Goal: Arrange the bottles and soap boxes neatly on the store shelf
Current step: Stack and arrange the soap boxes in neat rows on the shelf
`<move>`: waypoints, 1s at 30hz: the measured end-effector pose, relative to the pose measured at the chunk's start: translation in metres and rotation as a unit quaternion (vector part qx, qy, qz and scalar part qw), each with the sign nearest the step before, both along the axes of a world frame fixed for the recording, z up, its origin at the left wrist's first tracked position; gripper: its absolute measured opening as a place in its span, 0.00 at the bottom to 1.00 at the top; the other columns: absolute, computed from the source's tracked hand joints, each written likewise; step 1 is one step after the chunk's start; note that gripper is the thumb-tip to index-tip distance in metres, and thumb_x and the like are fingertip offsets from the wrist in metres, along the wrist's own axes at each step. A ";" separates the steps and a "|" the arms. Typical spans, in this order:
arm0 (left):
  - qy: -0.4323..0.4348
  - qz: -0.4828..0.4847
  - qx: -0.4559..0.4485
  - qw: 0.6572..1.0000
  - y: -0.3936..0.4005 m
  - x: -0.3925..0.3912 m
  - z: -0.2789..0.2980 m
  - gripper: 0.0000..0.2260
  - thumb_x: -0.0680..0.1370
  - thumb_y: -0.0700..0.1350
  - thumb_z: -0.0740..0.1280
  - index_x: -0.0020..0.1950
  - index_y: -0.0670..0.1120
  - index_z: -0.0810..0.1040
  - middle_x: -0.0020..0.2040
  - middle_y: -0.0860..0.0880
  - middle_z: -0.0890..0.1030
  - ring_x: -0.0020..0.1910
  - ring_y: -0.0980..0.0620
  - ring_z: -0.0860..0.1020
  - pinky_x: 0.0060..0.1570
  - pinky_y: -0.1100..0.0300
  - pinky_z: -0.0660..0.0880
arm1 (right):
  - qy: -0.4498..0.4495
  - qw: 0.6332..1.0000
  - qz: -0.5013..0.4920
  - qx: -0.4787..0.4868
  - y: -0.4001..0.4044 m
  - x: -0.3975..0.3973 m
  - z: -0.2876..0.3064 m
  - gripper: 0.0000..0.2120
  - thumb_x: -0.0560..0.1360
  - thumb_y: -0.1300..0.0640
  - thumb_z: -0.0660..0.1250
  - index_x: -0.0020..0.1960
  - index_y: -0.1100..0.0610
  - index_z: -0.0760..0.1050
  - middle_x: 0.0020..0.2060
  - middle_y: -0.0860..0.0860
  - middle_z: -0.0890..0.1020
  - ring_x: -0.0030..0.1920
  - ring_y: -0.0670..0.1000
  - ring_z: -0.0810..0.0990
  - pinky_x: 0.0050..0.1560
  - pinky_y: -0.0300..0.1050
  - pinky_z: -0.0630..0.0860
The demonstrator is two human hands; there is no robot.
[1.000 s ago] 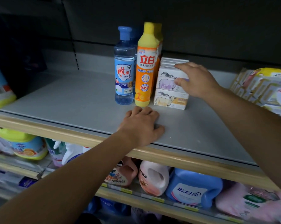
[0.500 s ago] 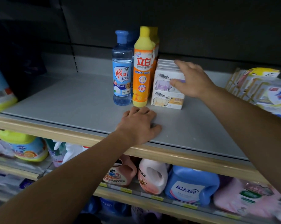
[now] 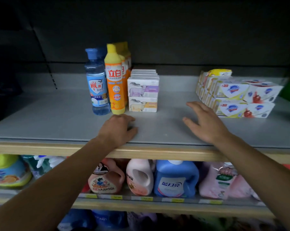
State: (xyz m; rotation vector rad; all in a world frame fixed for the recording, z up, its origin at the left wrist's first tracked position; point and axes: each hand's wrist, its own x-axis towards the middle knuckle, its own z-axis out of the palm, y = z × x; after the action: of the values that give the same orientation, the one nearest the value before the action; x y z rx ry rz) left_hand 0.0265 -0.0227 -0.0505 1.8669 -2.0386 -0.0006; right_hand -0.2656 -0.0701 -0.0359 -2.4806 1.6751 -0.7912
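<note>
A grey store shelf (image 3: 57, 124) with a wooden front edge is seen from the front. At its centre, a clear blue-capped bottle (image 3: 97, 84) and an orange dish-soap bottle (image 3: 115, 80) with a yellow top are stood upright, touching side by side, with further bottles of each kind lined up behind them. Just to the right of the orange bottle, white soap boxes (image 3: 143, 94) printed with a sheep are stacked two high, with more rows behind. Well apart, at the right of the shelf, a second group of soap boxes with blue shield logos (image 3: 237, 97) is stacked two high and angled slightly. The left hand (image 3: 117, 129) is rested palm down on the near part of the shelf, just in front of the orange bottle, fingers loosely bent and nothing grasped. The right hand (image 3: 206, 122) is held released above the bare shelf between the two box groups, fingers spread, gripping nothing. On the lower shelf, a pink detergent jug (image 3: 139, 177) and a blue detergent jug (image 3: 176, 179) are stood side by side.
</note>
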 end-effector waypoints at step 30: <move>0.161 -0.120 -0.166 0.966 -0.160 -0.281 0.049 0.26 0.74 0.45 0.71 0.72 0.47 0.70 0.62 0.42 0.68 0.59 0.43 0.73 0.63 0.54 0.71 | 0.070 0.973 -0.202 0.084 0.010 -0.138 -0.025 0.26 0.76 0.39 0.51 0.66 0.53 0.70 0.63 0.53 0.73 0.65 0.57 0.68 0.66 0.54 0.63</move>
State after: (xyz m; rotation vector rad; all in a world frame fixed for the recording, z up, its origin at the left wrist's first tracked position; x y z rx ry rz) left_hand -0.2546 -0.1824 -0.0011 1.3182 -1.8876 -0.0230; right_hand -0.4033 -0.0603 -0.0611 -2.1558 2.2348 -0.4757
